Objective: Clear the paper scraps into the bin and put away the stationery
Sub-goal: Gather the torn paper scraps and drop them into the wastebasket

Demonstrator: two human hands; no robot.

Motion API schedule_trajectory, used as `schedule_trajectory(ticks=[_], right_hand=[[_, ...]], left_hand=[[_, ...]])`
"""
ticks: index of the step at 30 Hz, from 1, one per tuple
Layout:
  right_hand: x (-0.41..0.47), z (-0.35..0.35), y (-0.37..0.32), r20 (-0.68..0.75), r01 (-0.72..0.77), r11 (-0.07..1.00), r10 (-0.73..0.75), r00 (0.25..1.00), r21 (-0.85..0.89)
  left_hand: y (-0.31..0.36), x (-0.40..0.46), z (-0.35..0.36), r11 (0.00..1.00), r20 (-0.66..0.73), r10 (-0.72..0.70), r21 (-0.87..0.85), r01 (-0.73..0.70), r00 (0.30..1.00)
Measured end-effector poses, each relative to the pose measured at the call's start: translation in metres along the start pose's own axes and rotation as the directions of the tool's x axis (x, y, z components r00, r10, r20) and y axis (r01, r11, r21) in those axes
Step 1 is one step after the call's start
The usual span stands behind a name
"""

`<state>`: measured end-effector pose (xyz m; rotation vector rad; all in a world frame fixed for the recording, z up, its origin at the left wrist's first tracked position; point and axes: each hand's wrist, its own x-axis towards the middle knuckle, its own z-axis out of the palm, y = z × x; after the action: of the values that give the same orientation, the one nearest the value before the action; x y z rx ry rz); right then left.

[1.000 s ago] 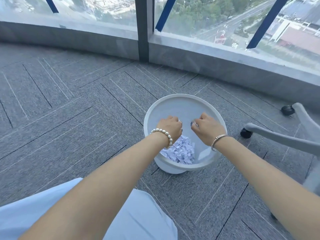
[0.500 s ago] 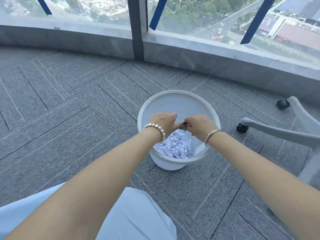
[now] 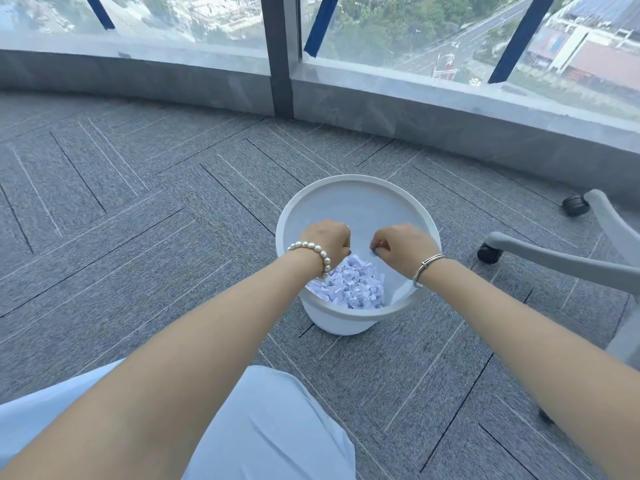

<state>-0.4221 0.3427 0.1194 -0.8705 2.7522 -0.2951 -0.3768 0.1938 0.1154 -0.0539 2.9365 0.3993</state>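
A white round bin (image 3: 360, 188) stands on the grey carpet, with a heap of pale lilac paper scraps (image 3: 353, 287) at its bottom. Both my hands hover just inside the rim, above the heap. My left hand (image 3: 325, 240), with a pearl bracelet on its wrist, is curled into a fist, and nothing shows in it. My right hand (image 3: 403, 245), with a metal bangle, has its fingertips pinched together on what looks like a tiny pale scrap. A small gap separates the two hands. No stationery is in view.
An office chair's grey base legs (image 3: 561, 261) and black castors (image 3: 575, 205) reach in from the right, close to the bin. A low grey sill and glass wall (image 3: 450, 109) curve behind it. My pale blue trouser leg (image 3: 270, 427) fills the bottom centre.
Half a second ago my fingertips met over the bin. They have since drawn apart sideways. The view has shifted slightly, and the bin has not moved.
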Motion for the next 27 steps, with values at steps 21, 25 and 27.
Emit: schedule_trajectory(ticks=[21,25,27], right_hand=[[-0.017,-0.003,0.006,-0.049,-0.037,0.999,0.035,0.998,-0.035],[-0.018,-0.008,0.006,-0.05,-0.051,0.998,0.049,0.998,-0.027],[-0.019,-0.011,0.005,-0.049,-0.056,0.998,0.055,0.997,-0.03]], left_hand=[[0.008,-0.015,-0.002,0.989,-0.129,0.034,0.145,-0.015,0.991],[0.009,-0.015,-0.008,0.99,-0.118,0.017,0.141,0.0,0.993],[0.008,-0.015,-0.008,0.991,-0.108,0.006,0.13,0.008,0.994]])
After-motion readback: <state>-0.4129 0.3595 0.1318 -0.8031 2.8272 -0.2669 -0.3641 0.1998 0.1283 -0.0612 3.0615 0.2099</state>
